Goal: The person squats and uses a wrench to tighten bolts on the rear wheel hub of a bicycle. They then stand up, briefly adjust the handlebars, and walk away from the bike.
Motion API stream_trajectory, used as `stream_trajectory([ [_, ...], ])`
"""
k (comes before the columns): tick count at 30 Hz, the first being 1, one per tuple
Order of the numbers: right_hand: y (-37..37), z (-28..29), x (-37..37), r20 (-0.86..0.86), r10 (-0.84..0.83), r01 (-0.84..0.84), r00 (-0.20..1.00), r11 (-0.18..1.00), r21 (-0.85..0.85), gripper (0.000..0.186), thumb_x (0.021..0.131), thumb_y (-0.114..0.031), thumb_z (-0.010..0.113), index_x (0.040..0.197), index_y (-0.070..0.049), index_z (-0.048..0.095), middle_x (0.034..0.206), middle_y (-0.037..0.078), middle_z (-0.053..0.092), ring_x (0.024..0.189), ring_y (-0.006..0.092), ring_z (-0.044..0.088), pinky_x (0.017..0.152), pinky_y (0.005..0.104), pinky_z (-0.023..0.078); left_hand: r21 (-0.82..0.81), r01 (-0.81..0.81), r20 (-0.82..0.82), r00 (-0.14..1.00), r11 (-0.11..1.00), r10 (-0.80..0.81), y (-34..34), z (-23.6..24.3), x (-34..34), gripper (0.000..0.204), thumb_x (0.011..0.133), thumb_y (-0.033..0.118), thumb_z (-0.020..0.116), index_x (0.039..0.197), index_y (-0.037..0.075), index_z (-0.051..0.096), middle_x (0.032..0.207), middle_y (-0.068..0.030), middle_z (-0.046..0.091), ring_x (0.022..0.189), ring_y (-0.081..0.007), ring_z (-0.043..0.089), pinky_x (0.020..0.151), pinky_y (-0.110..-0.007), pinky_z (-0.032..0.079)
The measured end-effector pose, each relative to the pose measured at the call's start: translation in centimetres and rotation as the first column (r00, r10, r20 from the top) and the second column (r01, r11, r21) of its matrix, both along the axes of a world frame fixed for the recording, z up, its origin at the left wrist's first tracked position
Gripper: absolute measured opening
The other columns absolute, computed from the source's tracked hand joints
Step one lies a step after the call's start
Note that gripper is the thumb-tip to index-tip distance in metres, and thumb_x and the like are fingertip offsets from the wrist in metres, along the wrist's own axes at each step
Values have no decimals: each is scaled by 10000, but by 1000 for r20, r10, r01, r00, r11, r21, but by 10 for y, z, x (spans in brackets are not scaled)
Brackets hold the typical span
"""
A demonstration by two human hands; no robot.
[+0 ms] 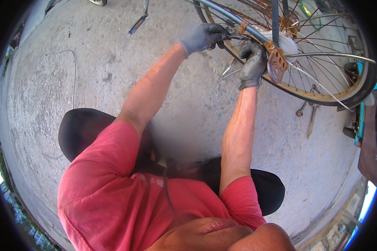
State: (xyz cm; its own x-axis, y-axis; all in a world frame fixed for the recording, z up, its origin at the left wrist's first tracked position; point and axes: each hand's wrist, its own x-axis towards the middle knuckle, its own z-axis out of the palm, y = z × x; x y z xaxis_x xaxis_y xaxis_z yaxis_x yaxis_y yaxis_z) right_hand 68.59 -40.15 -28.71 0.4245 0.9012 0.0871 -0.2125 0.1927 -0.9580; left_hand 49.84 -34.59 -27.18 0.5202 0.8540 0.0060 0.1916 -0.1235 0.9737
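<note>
In its dark grey work glove, my left hand [203, 38] is closed around a slim dark metal tool [237, 37], whose exact kind is hard to tell. The tool's tip points at the blue-grey frame tube [251, 31] of a bicycle. Close by on the right, my gloved right hand [254, 63] has its fingers curled in under the tube, beside a rusty plate with holes [277, 65]. What those fingers grip is hidden. Behind the plate stands the spoked bicycle wheel [312, 99], with a whitish disc [287, 44] near its middle.
A pedal [137, 25] on its crank shows at the upper left. A thin bent wire [75, 77] lies on the concrete floor [113, 62]. Hand tools [312, 119] rest below the wheel. Turquoise metal parts [359, 125] stand at the far right.
</note>
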Motion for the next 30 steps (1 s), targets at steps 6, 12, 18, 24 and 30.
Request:
stream_trajectory([
  [6, -3, 1, 2, 64, -21, 22, 998, 999, -27, 232, 884, -133, 475, 678, -50, 545, 662, 37, 556, 597, 130, 512, 605, 267, 405, -244, -56, 401, 903, 968, 154, -19, -59, 36, 196, 985, 180, 575, 1048, 16, 661, 812, -62, 704, 645, -105, 599, 599, -260, 496],
  [12, -7, 10, -2, 68, 10, -6, 998, 998, -54, 234, 881, -139, 479, 671, -57, 542, 664, 39, 565, 599, 131, 516, 602, 259, 404, -317, 5, 410, 902, 948, 132, -34, -82, 63, 316, 1004, 216, 535, 1215, -11, 593, 1136, -93, 666, 975, -189, 640, 849, -321, 518],
  [18, -7, 11, 0, 5, 35, -35, 999, 997, -65, 225, 880, -144, 488, 674, -64, 532, 648, 30, 554, 586, 122, 500, 594, 251, 390, -72, -83, 240, 966, 994, 98, -43, -80, 70, 351, 986, 239, 536, 1247, 10, 590, 1192, -74, 642, 1047, -187, 624, 889, -316, 499],
  [24, -3, 6, 1, 39, -1, 2, 999, 999, -44, 207, 885, -138, 480, 701, -63, 539, 627, 20, 525, 566, 116, 476, 588, 255, 386, -188, -47, 82, 995, 981, 63, -3, -64, 41, 284, 992, 296, 548, 1115, 60, 646, 1001, -25, 686, 848, -128, 655, 683, -266, 494],
  [30, -5, 8, 0, -46, -8, 6, 999, 999, -41, 213, 884, -138, 474, 700, -58, 546, 621, 22, 525, 567, 118, 481, 589, 256, 388, 556, -28, -367, 888, 831, 275, 14, -22, 19, 210, 902, 239, 554, 1020, 133, 691, 979, -93, 678, 898, -283, 659, 784, -410, 532],
])
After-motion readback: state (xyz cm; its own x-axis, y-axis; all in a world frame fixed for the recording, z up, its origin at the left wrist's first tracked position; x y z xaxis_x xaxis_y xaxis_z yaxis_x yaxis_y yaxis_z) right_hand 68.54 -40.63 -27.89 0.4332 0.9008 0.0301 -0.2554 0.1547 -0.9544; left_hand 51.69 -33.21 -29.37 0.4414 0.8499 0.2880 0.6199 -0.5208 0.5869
